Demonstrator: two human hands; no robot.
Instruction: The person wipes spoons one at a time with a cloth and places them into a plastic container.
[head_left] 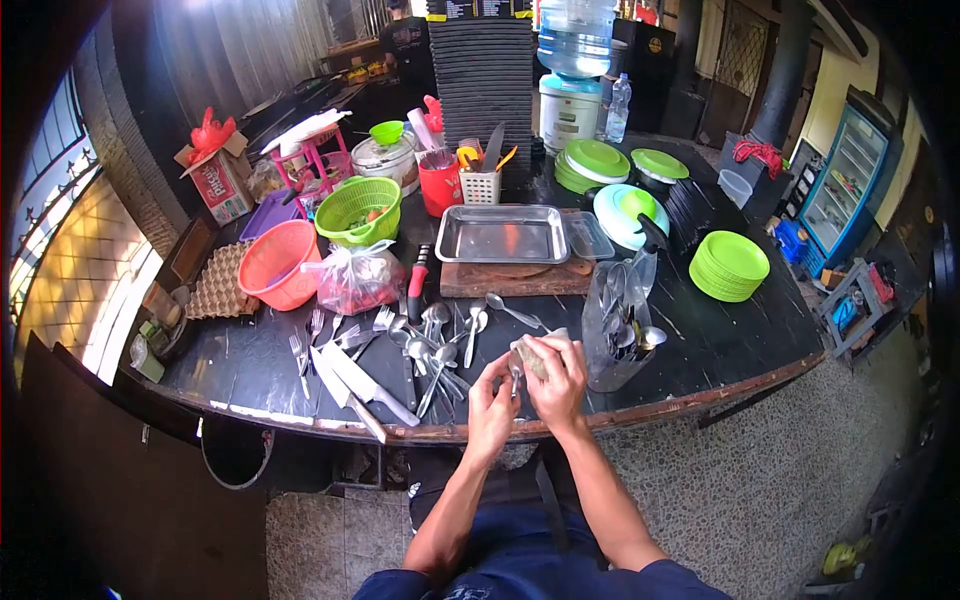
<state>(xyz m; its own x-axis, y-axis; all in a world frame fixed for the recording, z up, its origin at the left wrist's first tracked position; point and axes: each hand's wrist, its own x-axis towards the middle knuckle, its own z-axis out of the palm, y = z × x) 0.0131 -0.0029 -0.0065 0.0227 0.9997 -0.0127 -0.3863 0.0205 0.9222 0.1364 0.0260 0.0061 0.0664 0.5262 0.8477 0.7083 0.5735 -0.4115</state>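
Note:
Just over the table's front edge, my left hand (490, 418) grips a spoon (516, 367) between closed fingers. My right hand (558, 388) is closed on a greyish cloth (534, 362), which is pressed against the spoon. Part of the spoon is hidden by my fingers. To the left lies a loose heap of spoons (441, 354) and forks (297, 350), with two knives (372, 387) beside it. On the right, close to my right hand, a clear container (606, 372) holds several upright spoons.
A metal tray (503, 252) sits on a wooden board (460, 283) behind my hands. Green plates (729, 266) are stacked at right. An orange basin (278, 268), green basket (358, 212) and egg tray (222, 283) stand at left. Another person (408, 45) is in the background.

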